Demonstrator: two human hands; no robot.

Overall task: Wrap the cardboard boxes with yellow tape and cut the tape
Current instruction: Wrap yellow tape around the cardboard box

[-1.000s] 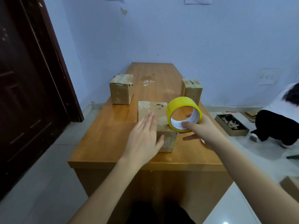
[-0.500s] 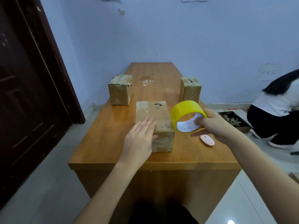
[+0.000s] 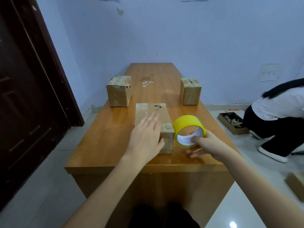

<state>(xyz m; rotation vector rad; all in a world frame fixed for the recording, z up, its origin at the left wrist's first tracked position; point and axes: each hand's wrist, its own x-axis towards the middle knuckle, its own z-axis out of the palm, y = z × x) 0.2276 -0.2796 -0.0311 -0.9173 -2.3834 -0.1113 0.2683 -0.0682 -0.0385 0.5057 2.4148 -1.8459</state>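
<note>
Head view: left hand (image 3: 144, 139) lies flat on the near box (image 3: 152, 117), fingers straight and together, palm over its top near end, thumb down on the front face. Near box sits lengthwise at the bench (image 3: 105, 140) centre, close to the front edge; small torn hole in its top at the far end. Right hand (image 3: 209, 145) pinches the tape roll (image 3: 188, 129): thumb inside the white core, fingers round the outer rim, other fingers loosely curled under. Roll is yellow, tilted with its opening toward the camera, just right of the near box's front corner; cannot tell whether it touches the box or the bench. No pulled-out strip discernible.

Two more boxes further back: left box (image 3: 119, 91) near the left edge, right box (image 3: 190, 91) near the right edge, both upright, well apart from the near one. Scrap of clear film (image 3: 147, 83) on the bench between them.

Right of the bench, a person (image 3: 279, 116) crouches on the floor beside a tray (image 3: 232, 123) of scraps. Dark door (image 3: 29, 89) at left, blue wall (image 3: 181, 33) behind.
</note>
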